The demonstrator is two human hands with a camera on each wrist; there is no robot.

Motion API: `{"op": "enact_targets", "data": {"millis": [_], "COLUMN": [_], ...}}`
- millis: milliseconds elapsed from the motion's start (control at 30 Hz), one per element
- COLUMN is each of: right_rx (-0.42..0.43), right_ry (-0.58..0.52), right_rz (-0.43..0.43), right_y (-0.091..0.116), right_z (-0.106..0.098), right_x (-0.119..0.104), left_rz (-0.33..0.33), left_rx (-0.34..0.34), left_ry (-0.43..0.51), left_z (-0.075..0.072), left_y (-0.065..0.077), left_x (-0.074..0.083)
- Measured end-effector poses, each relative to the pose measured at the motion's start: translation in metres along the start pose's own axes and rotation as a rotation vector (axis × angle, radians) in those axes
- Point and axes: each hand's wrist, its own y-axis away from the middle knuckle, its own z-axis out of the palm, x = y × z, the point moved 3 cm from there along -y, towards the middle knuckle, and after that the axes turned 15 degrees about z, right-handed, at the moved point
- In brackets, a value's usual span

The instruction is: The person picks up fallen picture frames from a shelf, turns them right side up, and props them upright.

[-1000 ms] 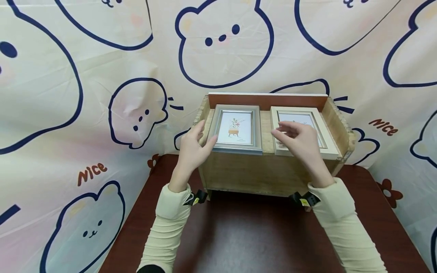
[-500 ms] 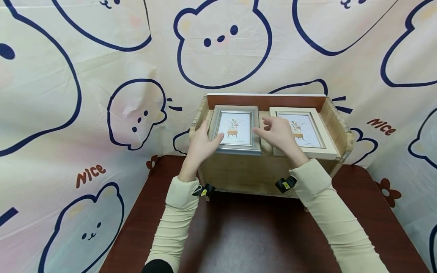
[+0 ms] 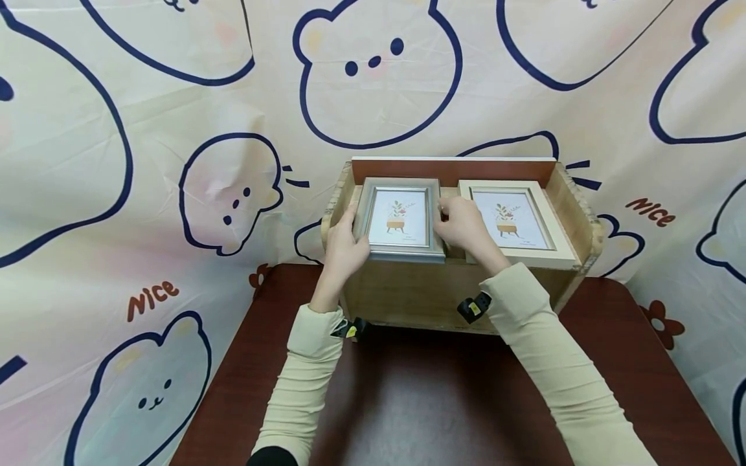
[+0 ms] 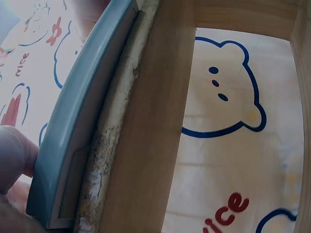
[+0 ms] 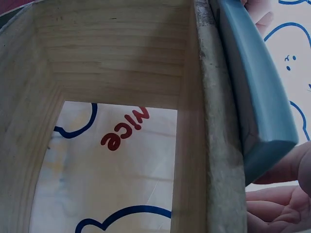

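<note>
A silver-grey picture frame with a potted-plant print lies face up on the left part of a wooden shelf unit. My left hand holds its left edge, the thumb near the front corner and the fingers along the side. At the opposite edge, my right hand grips the frame with curled fingers, partly hidden by the hand itself. Both wrist views show the frame's bluish edge beside the rough wooden rim, with fingertips against it. A cream picture frame with a similar print lies right of my right hand.
The shelf unit has a raised back board and side walls. It stands on a dark red-brown table. Behind hangs a cloth printed with bear outlines.
My right hand has moved left from over the cream frame to the grey frame's right edge, and its fingers have curled in. My left hand has shifted slightly right, against the left edge.
</note>
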Motion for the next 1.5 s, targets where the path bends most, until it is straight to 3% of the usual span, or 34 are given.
{"op": "enact_targets", "data": {"millis": [200, 567, 767, 967, 1100, 1367, 1500], "right_rx": [0.036, 0.025, -0.01, -0.075, -0.114, -0.074, -0.065], "right_ry": [-0.074, -0.292, -0.472, -0.657, -0.666, -0.725, -0.792], "right_rz": [-0.006, 0.145, 0.218, 0.306, 0.342, 0.345, 0.316], "right_y": [0.004, 0.007, 0.004, 0.0, 0.0, 0.002, 0.004], "right_z": [-0.001, -0.006, -0.005, -0.009, -0.012, -0.014, -0.014], "right_x": [0.002, 0.01, 0.015, 0.021, 0.021, 0.02, 0.02], "left_rz": [0.081, 0.184, 0.268, 0.284, 0.289, 0.294, 0.209], "left_rx": [0.08, 0.242, 0.313, 0.315, 0.302, 0.264, 0.246], "left_ry": [0.091, 0.302, 0.37, 0.386, 0.392, 0.406, 0.381], "left_z": [0.002, 0.008, 0.003, 0.001, 0.003, 0.001, 0.002], "left_y": [0.003, 0.003, 0.007, 0.009, 0.009, 0.004, 0.0], "left_x": [-0.002, -0.006, 0.01, 0.023, 0.022, 0.022, 0.011]}}
